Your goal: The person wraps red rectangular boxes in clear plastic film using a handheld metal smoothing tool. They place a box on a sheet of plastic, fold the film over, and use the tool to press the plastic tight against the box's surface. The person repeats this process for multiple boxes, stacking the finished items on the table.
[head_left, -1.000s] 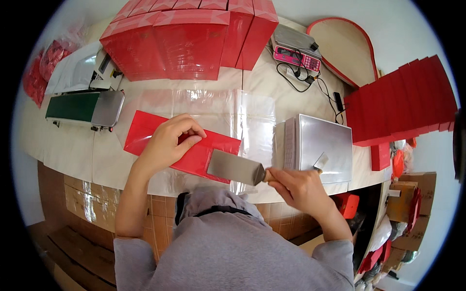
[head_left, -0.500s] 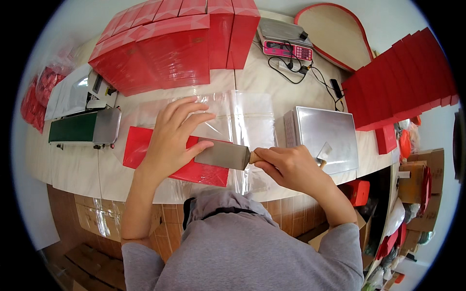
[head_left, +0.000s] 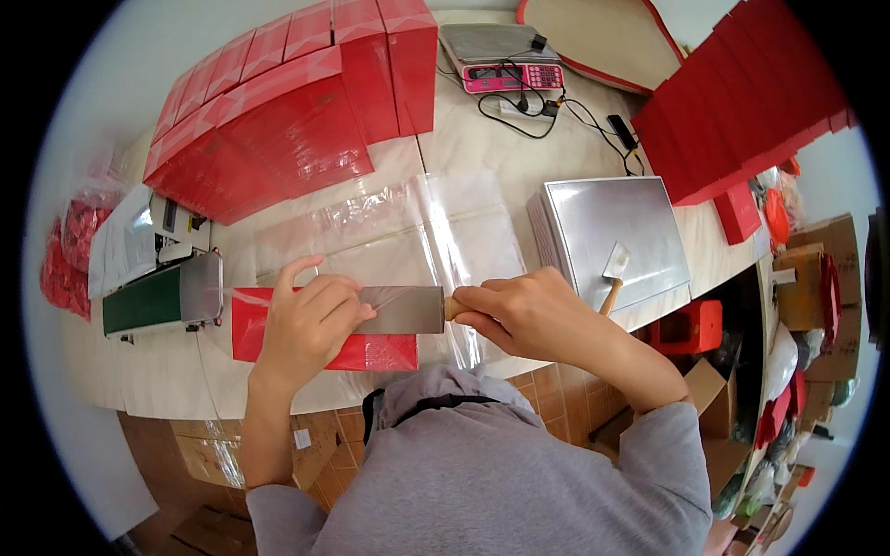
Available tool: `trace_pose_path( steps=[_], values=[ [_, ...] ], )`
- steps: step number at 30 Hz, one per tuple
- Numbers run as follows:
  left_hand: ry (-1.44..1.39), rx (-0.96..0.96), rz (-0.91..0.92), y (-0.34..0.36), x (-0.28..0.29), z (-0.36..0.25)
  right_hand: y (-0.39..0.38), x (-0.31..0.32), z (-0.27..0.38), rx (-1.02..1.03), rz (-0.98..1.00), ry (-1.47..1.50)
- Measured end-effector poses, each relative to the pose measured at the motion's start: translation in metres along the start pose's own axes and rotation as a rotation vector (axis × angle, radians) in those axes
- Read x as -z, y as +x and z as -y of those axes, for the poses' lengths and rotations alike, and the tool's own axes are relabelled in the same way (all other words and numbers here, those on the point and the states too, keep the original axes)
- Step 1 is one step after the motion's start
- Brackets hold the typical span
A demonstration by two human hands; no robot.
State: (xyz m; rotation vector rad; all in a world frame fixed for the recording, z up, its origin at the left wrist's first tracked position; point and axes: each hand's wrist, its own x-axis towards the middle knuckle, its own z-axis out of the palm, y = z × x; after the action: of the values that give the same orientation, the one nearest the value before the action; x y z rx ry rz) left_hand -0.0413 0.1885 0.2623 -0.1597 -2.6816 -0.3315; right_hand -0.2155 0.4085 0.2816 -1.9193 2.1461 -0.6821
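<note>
My right hand [head_left: 519,310] is closed around the wooden handle [head_left: 452,309] of a broad metal blade [head_left: 408,312]; the blade points left from my fist and lies flat across a long red package [head_left: 375,354], its far end reaching my left hand [head_left: 313,324]; that left hand rests over the package with its fingers bent and one finger lifted, and I cannot tell whether the fingertips pinch anything; the package lies on the counter [head_left: 167,380] beneath my left hand, its right end showing below the blade.

Just beyond both hands, clear plastic film [head_left: 389,218] spreads over the counter; to the right of my right hand sits a silver flat-topped box [head_left: 603,218], with a small wooden-handled scraper [head_left: 616,262] near its front edge; left of my left hand stands a small green belt unit [head_left: 148,301].

Farther out, tall red boxes [head_left: 269,130] stand beyond my left hand; a pink-fronted scale [head_left: 501,60] sits well ahead of my right hand, black cables [head_left: 593,125] trailing from beside it; a red stack [head_left: 742,102] rises far to that hand's right.
</note>
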Motion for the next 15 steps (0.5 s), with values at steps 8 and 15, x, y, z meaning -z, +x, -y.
trace_pose_path(
  steps=[8,15],
  values=[
    [-0.008,0.244,-0.346,-0.036,0.025,0.012,-0.039,0.023,-0.032,-0.181,0.043,0.291],
    [-0.152,0.829,-0.929,-0.134,0.025,0.033,-0.099,-0.021,-0.126,-0.914,-0.329,0.143]
  ],
)
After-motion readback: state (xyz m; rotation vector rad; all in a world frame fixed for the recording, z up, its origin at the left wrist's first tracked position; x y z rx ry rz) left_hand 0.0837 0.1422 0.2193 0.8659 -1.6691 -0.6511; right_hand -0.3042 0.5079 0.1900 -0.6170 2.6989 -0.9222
